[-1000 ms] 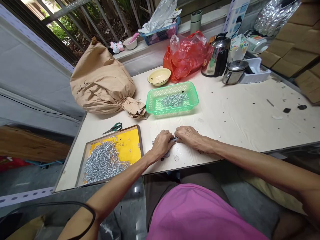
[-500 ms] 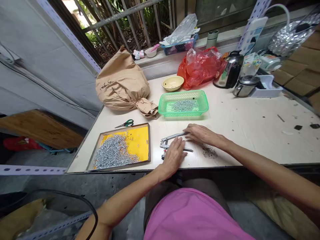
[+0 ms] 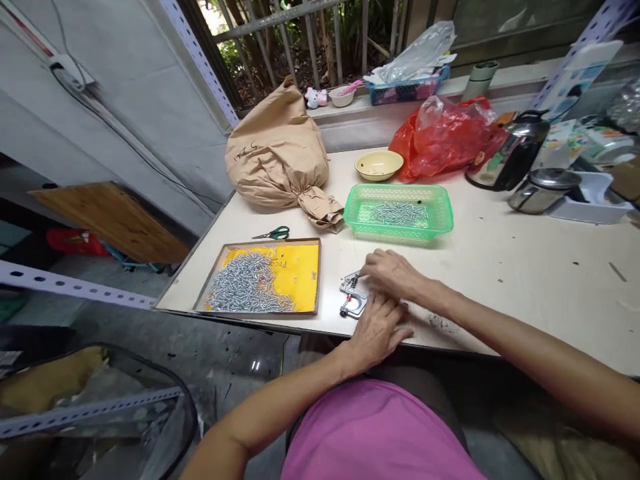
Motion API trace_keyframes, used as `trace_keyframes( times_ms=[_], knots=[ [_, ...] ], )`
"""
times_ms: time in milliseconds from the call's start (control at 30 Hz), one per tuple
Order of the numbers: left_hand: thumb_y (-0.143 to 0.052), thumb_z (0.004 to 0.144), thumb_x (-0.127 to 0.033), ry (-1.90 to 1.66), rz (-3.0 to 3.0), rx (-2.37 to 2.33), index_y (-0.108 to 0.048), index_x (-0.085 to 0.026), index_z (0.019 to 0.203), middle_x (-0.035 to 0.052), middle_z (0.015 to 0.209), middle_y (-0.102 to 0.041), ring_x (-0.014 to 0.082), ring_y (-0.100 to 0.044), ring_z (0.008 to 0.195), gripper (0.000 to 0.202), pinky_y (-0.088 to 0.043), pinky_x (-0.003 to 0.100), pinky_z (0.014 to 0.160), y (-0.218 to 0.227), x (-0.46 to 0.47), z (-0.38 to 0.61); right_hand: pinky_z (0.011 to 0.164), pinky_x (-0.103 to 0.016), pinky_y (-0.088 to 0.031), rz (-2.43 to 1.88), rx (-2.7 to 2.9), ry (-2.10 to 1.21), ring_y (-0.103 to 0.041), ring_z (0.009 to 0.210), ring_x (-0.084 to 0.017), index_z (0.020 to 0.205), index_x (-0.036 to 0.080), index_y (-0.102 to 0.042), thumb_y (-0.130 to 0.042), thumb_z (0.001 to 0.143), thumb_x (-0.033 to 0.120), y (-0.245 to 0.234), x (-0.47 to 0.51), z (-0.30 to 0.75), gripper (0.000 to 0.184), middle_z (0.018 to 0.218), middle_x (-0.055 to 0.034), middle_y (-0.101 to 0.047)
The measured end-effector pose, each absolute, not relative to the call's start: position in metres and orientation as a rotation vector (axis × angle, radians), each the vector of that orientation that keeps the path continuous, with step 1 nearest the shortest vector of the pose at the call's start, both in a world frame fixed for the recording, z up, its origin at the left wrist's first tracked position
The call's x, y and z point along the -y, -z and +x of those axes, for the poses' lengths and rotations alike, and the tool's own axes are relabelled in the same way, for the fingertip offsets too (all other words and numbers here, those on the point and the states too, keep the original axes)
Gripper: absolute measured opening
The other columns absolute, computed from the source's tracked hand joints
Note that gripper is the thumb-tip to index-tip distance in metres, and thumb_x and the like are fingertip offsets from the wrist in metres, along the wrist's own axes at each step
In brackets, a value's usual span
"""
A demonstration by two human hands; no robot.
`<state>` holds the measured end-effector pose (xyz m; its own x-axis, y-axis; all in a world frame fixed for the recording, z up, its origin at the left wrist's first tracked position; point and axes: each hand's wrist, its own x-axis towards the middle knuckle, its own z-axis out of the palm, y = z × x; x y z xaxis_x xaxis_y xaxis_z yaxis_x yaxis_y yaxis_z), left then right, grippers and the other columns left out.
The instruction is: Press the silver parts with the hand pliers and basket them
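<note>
A small metal plier-like hand tool (image 3: pixel 353 298) lies near the table's front edge. My right hand (image 3: pixel 393 273) rests on its upper handle, fingers curled over it. My left hand (image 3: pixel 376 330) lies flat over the lower handle, fingers stretched out. A yellow tray (image 3: pixel 300 267) with a heap of silver screws (image 3: pixel 245 287) sits to the left. A green plastic basket (image 3: pixel 440 213) holding more screws stands just beyond my hands.
Scissors (image 3: pixel 273 233) lie behind the tray. A tied brown paper sack (image 3: pixel 280 157), a yellow bowl (image 3: pixel 379 165), a red plastic bag (image 3: pixel 445 137), a kettle (image 3: pixel 510 157) and a steel pot (image 3: pixel 543 190) stand along the back. A window ledge carries small items.
Both hands were closed together on the tool; they then spread apart over its opened handles. Now the right hand sits back over the tool's head. The view has swung left.
</note>
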<state>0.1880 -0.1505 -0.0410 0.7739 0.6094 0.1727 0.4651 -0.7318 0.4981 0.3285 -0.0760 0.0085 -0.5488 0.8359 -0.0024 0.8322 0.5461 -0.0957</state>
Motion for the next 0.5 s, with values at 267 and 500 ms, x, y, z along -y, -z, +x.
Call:
trace_keyframes(
  times_ms=[267,500],
  knots=[
    [-0.047,0.088,-0.031,-0.362,2.573,-0.818,-0.048,-0.008,0.129,0.0178,0.129,-0.055,0.0327,-0.051,0.118,0.047,-0.042,0.045,0.097,0.062,0.159,0.185,0.07,-0.033,-0.03,-0.931,2.97,-0.058,-0.048,0.09,-0.021,0.073,0.017,-0.064,-0.054,0.087,0.017,0.014,0.083,0.252,0.017,0.086,-0.0076,-0.061],
    [-0.049,0.09,-0.033,-0.534,2.633,-0.782,-0.058,-0.013,0.115,0.0119,0.116,-0.06,0.0241,-0.055,0.109,0.033,-0.045,0.035,0.093,0.041,0.157,0.169,0.069,-0.03,-0.036,-1.029,2.537,-0.05,-0.053,0.073,-0.017,0.079,0.017,-0.06,-0.048,0.086,0.016,-0.009,0.063,0.262,0.014,0.076,-0.0046,-0.062]
  ],
)
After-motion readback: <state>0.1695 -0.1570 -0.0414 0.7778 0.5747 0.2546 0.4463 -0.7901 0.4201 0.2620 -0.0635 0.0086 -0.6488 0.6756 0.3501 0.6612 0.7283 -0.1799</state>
